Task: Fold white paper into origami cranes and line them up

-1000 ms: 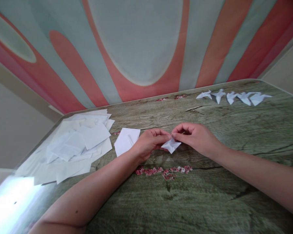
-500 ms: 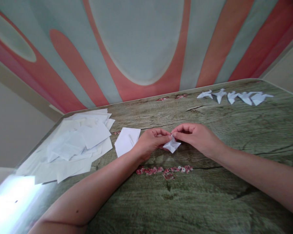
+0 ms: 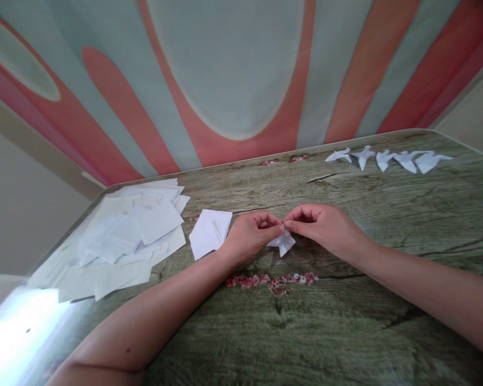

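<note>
Pinching: left hand [image 3: 245, 236] and right hand [image 3: 326, 228], fingers narrow on folded paper [image 3: 284, 245].
Left of fingers: piled sheets [image 3: 116, 233].
Beyond fingers, rightward: birdlike figures [image 3: 383, 160].

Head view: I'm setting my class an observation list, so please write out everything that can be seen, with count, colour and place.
Table: 1, greenish-brown wood grain, across the lower view
Blossom prints: several, pink, on the table
Folded paper: 1, white, near centre
Paper figures: 5, white, in a row at far right
Small papers: overlapping, exact number unclear, white, left of centre
Paper pile: too overlapped to count, white, left side
Patterned wall: 1, coral and pale blue-green, behind the table
Plain walls: 2, greyish, left and right
Bright patch: 1, white, lower left, nature unclear
Left hand: 1, bare, pinching the folded paper
Right hand: 1, bare, pinching the folded paper
</note>
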The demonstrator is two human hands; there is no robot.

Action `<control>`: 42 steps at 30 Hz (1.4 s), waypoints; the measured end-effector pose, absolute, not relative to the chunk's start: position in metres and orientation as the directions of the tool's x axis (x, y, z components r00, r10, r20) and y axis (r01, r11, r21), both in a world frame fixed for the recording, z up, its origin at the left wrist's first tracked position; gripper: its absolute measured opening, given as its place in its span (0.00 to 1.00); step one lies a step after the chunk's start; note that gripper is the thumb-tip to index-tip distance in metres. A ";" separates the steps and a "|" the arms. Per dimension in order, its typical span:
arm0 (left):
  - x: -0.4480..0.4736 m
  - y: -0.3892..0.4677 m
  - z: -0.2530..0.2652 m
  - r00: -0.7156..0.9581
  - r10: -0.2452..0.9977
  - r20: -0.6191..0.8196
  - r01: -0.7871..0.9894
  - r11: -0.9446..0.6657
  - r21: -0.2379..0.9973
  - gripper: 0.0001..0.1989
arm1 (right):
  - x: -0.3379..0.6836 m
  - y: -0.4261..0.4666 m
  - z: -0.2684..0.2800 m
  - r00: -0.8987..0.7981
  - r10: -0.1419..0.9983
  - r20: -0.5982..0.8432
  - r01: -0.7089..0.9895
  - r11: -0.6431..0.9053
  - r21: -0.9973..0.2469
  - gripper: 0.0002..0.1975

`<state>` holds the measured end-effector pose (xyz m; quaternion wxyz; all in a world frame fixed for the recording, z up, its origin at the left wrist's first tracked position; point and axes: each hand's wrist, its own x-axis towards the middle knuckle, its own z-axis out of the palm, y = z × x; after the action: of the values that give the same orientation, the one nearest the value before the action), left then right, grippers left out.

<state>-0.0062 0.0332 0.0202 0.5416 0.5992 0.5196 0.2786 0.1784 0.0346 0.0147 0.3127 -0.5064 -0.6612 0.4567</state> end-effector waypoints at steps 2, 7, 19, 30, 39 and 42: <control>-0.006 0.033 0.020 0.306 0.928 -0.213 0.337 0.104 0.936 0.10 | 0.179 0.035 0.014 -0.295 0.954 -0.051 0.382 0.069 -0.922 0.10; -0.008 0.035 0.018 0.313 0.923 -0.224 0.356 0.105 0.928 0.10 | 0.179 0.036 0.011 -0.310 0.949 -0.062 0.373 0.062 -0.926 0.10; -0.007 0.035 0.019 0.302 0.930 -0.209 0.391 0.079 0.917 0.09 | 0.179 0.035 0.015 -0.321 0.946 -0.034 0.429 0.114 -0.896 0.10; -0.006 0.032 0.018 0.310 0.931 -0.193 0.405 0.055 0.913 0.10 | 0.176 0.030 0.018 -0.315 0.947 0.058 0.497 0.217 -0.840 0.09; -0.007 0.034 0.017 0.344 0.917 -0.203 0.368 0.067 0.927 0.11 | 0.177 0.031 0.015 -0.342 0.936 0.086 0.473 0.251 -0.845 0.09; -0.007 0.034 0.017 0.340 0.918 -0.206 0.359 0.076 0.930 0.10 | 0.177 0.031 0.016 -0.343 0.938 0.054 0.462 0.218 -0.860 0.09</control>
<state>-0.0068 0.0339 0.0170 0.5273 0.6260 0.5097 0.2651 0.1772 0.0310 0.0162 0.3031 -0.4867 -0.7191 0.3927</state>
